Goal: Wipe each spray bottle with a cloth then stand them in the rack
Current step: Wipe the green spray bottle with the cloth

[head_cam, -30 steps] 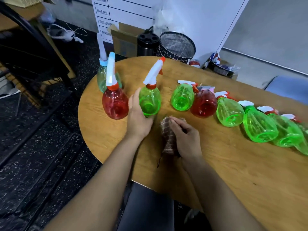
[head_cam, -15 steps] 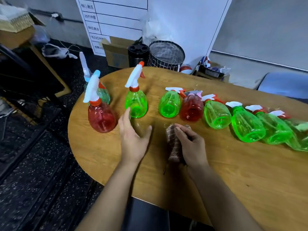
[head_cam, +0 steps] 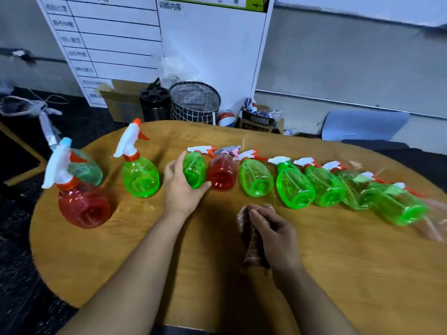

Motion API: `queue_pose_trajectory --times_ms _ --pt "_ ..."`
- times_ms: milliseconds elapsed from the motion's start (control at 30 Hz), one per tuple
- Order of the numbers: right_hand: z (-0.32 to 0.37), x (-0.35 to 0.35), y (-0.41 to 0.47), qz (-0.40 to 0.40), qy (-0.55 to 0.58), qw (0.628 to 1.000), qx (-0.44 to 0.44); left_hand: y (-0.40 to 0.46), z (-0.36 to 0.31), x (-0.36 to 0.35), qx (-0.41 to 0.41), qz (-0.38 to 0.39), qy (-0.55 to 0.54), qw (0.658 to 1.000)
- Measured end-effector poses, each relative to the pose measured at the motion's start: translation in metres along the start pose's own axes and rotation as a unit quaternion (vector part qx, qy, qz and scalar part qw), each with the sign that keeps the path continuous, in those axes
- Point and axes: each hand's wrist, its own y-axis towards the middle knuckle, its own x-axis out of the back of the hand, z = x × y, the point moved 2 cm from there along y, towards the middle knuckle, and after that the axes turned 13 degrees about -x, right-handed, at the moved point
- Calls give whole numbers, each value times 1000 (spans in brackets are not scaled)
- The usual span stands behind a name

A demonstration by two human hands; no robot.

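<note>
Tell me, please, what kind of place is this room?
Probably an office or training room, not a home. A whiteboard with a ruled schedule leans on the wall, a wire waste basket and a cardboard box stand below it, and the wooden table serves as a workbench.

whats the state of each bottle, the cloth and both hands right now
left hand: gripping a lying green bottle
right hand: holding the cloth against the table
upright green bottle: standing
upright red bottle: standing
teal bottle: behind it, standing
lying red bottle: on its side
other green bottles: lying in a row
</note>
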Motion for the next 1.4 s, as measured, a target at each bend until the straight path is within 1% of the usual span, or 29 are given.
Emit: queue_pose_trajectory --times_ms 233,367,433,500,567,667,700,767,833,967,1033,1133,1300,1400 --pt "2 18 -10 -13 -1 1000 -2 -14 2 11 11 -36 -27 999" --pt "2 15 -23 25 31 999 1 -49 -4 30 5 -103 -67 992" --pt "2 9 -30 35 37 999 8 -70 -16 41 -9 -137 -124 983" --pt "2 4 -39 41 40 998 37 -93 -43 48 3 -149 -260 954" --pt "1 -1 -46 47 59 995 61 -115 -70 46 24 -132 -355 925" --pt "-2 -2 -57 70 142 985 68 -146 -88 30 80 -77 -469 876" --pt "-2 -2 -60 87 167 980 65 -154 -92 25 99 -59 -496 861" --pt "-5 4 -65 99 204 973 53 -167 -98 16 111 -18 -521 846" --pt "-12 15 -68 71 223 972 35 -179 -103 9 113 34 -518 848" --pt "-28 32 -70 19 186 982 39 -189 -98 3 92 108 -478 867" --pt "-28 38 -72 -2 172 983 60 -191 -99 3 80 133 -455 877" --pt "-26 45 -75 -7 120 985 121 -192 -102 2 78 166 -451 873" --pt "-31 57 -80 -17 52 985 162 -193 -104 0 99 169 -442 875" --pt "-35 59 -83 -9 34 988 151 -197 -102 -7 104 165 -456 869"
